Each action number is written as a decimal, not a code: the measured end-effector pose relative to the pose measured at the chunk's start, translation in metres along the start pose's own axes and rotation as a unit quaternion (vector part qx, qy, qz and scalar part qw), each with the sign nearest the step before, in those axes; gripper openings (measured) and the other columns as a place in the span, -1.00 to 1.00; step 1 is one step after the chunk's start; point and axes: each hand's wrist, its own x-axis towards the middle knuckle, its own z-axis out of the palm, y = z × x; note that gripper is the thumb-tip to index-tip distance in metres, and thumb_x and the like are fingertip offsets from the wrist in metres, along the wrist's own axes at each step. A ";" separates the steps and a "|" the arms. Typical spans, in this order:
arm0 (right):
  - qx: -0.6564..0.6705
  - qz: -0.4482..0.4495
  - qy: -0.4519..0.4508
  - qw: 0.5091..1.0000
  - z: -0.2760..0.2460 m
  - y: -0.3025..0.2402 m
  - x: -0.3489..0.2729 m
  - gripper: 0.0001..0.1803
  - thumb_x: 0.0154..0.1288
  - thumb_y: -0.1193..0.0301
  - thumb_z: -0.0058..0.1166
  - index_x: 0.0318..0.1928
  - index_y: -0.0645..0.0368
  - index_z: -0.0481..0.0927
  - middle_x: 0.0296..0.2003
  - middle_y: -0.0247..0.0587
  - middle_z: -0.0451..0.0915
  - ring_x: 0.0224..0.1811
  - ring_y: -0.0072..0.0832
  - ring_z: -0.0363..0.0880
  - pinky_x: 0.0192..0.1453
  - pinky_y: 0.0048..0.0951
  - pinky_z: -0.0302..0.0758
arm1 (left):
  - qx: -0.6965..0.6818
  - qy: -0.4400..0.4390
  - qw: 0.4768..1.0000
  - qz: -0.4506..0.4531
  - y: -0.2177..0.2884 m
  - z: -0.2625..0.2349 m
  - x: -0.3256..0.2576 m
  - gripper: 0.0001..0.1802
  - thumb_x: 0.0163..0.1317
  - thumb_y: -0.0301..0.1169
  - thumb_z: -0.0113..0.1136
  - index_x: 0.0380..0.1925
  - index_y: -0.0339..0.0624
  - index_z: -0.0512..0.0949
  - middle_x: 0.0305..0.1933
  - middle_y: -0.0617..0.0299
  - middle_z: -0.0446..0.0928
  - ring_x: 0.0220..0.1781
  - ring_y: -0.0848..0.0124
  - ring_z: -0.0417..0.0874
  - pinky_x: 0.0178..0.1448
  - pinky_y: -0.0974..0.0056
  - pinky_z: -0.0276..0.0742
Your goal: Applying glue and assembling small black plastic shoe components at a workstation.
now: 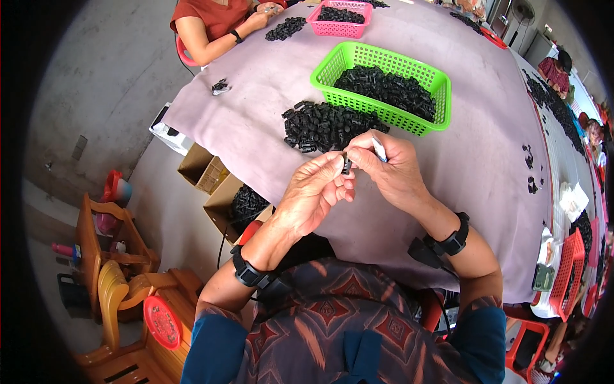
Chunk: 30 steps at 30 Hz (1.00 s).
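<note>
Over the near side of the cloth-covered table, my two hands meet at a small black plastic part (pixel 346 165). My left hand (pixel 312 195) pinches it between thumb and fingers. My right hand (pixel 395 171) is closed on a slim tool with a pale, whitish handle (pixel 379 150); its working end is hidden. The right thumb and fingertips are also at the top of the part. Just beyond my hands lies a heap of similar black parts (pixel 326 127). Behind it, a green plastic basket (pixel 446 96) holds many more of them.
A pink basket (pixel 339 29) and a loose black pile (pixel 286 28) are beside a seated person in red (pixel 211 22). Cardboard boxes (pixel 220 205) stand at the table's left edge. Wooden chairs (pixel 121 288) are lower left. A red basket (pixel 568 275) is far right.
</note>
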 end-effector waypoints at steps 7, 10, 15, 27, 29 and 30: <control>0.002 -0.029 -0.023 0.999 0.000 -0.004 -0.001 -0.93 0.26 0.56 0.09 -0.25 0.30 0.54 -0.47 -0.37 0.51 -0.46 -0.71 0.46 -0.39 -0.63 0.45 | -0.038 -0.038 0.999 0.010 0.004 0.001 -0.002 -0.78 0.36 -0.32 0.02 -0.17 -0.24 0.49 -0.33 0.29 0.48 -0.36 0.50 0.41 -0.27 0.35 0.42; -0.131 -0.044 -0.031 0.990 -0.003 -0.004 -0.002 -0.88 0.17 0.57 0.17 -0.25 0.24 0.55 -0.50 -0.46 0.42 -0.49 -0.76 0.33 -0.45 -0.67 0.31 | -0.030 -0.048 0.998 0.015 0.005 -0.001 -0.003 -0.76 0.36 -0.30 0.02 -0.14 -0.24 0.50 -0.30 0.27 0.51 -0.37 0.51 0.45 -0.26 0.35 0.43; -0.089 -0.023 -0.012 0.996 -0.001 0.002 -0.004 -0.84 0.11 0.57 0.22 -0.27 0.20 0.56 -0.51 -0.49 0.37 -0.51 -0.77 0.23 -0.47 -0.67 0.22 | -0.015 -0.051 0.999 0.012 0.006 -0.002 -0.003 -0.73 0.37 -0.29 0.01 -0.10 -0.26 0.50 -0.24 0.24 0.55 -0.37 0.53 0.51 -0.25 0.34 0.46; -0.090 -0.062 -0.024 0.994 0.004 -0.016 -0.003 -0.98 0.24 0.63 0.05 -0.31 0.34 0.50 -0.44 -0.28 0.53 -0.43 -0.65 0.56 -0.37 -0.60 0.50 | -0.024 -0.046 0.999 0.002 0.008 -0.002 -0.004 -0.82 0.35 -0.34 0.05 -0.17 -0.19 0.51 -0.33 0.25 0.50 -0.35 0.47 0.46 -0.30 0.35 0.42; -0.111 -0.072 -0.020 0.991 0.003 -0.015 -0.003 -0.98 0.25 0.62 0.05 -0.31 0.33 0.51 -0.44 -0.28 0.54 -0.43 -0.66 0.55 -0.37 -0.60 0.49 | -0.021 -0.034 0.999 -0.005 0.008 0.000 -0.003 -0.83 0.34 -0.35 0.05 -0.19 -0.20 0.51 -0.36 0.25 0.46 -0.36 0.46 0.43 -0.32 0.37 0.39; -0.120 -0.074 -0.015 0.990 0.002 -0.013 -0.002 -0.97 0.26 0.61 0.04 -0.30 0.33 0.51 -0.45 -0.29 0.53 -0.42 -0.66 0.56 -0.36 -0.59 0.49 | -0.021 -0.034 0.999 -0.005 0.008 0.001 -0.004 -0.83 0.34 -0.35 0.05 -0.19 -0.20 0.51 -0.36 0.25 0.46 -0.36 0.46 0.43 -0.32 0.37 0.39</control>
